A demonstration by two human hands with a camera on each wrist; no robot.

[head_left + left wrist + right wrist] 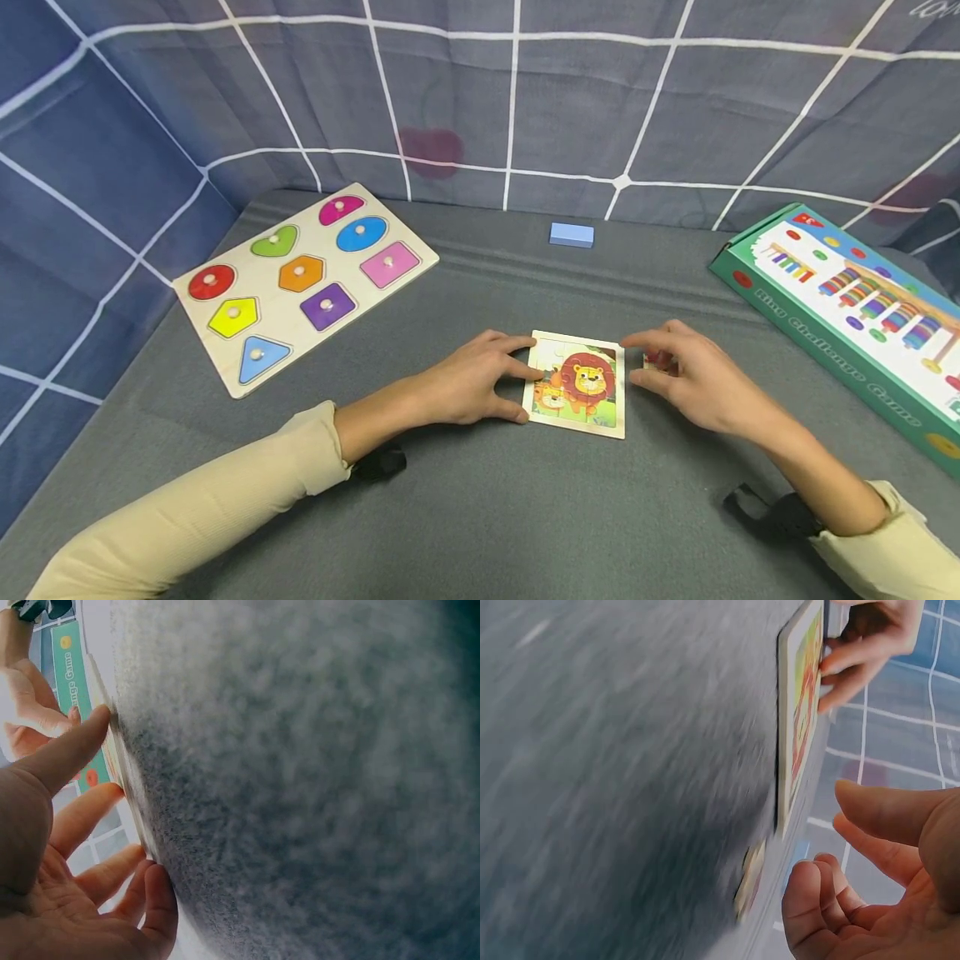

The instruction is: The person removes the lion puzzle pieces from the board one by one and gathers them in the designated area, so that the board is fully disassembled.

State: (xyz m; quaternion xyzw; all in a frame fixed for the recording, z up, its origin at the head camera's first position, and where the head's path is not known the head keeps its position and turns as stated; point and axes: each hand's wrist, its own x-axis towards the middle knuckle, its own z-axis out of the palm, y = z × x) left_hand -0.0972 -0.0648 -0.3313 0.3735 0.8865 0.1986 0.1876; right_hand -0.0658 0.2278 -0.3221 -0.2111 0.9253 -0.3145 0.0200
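Note:
A small square jigsaw puzzle with a lion picture and a pale wooden frame lies flat on the grey cloth. Along its left side rests my left hand, fingers spread, with the thumb at the near corner and the index finger at the far one. My right hand is at the puzzle's right side, thumb and index finger apart and holding nothing. Beneath it, partly hidden, is a loose puzzle piece with red on it. The right wrist view shows this piece on the cloth beside the frame.
A wooden shape board with several knobbed coloured shapes lies at the left. Behind the puzzle sits a small blue block. A green game box stands at the right. Checked cloth hangs along the back.

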